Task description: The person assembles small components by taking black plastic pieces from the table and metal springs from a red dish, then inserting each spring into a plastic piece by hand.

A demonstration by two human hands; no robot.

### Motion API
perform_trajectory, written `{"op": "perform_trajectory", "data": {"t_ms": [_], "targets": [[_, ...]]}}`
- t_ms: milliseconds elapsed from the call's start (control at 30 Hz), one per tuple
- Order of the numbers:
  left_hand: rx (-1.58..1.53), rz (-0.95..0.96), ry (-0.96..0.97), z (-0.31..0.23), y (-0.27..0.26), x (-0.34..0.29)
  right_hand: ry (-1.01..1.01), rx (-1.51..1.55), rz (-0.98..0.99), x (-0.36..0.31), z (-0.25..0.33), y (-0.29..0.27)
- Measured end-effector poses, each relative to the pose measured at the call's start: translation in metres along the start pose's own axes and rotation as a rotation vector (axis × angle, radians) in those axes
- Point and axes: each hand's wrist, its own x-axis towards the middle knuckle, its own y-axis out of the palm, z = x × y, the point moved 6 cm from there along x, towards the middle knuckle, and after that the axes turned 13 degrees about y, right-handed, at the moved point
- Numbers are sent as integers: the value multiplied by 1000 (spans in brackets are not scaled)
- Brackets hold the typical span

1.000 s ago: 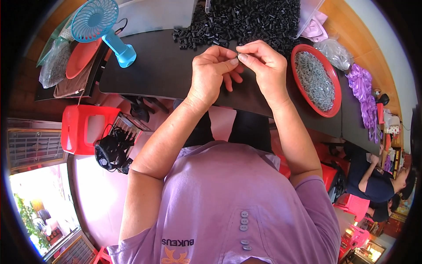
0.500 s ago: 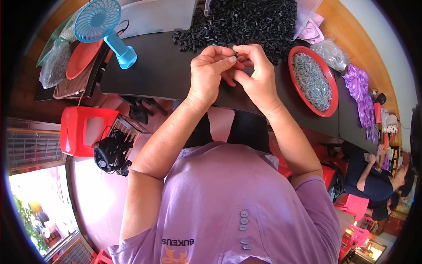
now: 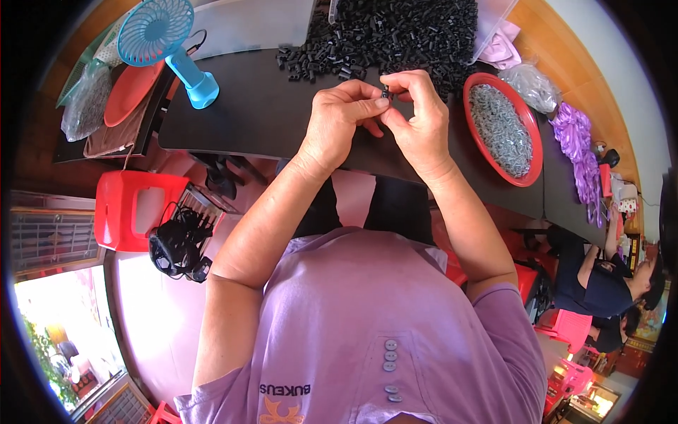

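L hand pinches blk part btwn thumb & index, above table nr blk pile. R hand just beside it, thumb & index parted; can't tell if gripping. Red bowl w/ grey bits to R.

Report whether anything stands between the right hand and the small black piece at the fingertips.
Nothing visible does: the small black piece is at the fingertips of the bare right hand and left hand. The heap of loose black pieces lies beyond both.

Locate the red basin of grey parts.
Head view: the red basin sits on the black table, right of the right hand, beside a clear plastic bag.
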Motion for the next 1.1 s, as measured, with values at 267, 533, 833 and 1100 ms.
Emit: {"op": "perform_trajectory", "data": {"t_ms": [267, 533, 833, 1100], "targets": [[48, -13, 25, 0, 0, -1, 306, 245, 151, 7, -19, -3], [65, -17, 3, 2, 1, -1, 230, 29, 88, 5, -19, 0], [46, -47, 27, 2, -1, -1, 63, 76, 108, 0, -13, -4], [33, -48, 30, 1, -1, 0, -81, -224, 7, -5, -9, 6]]}}
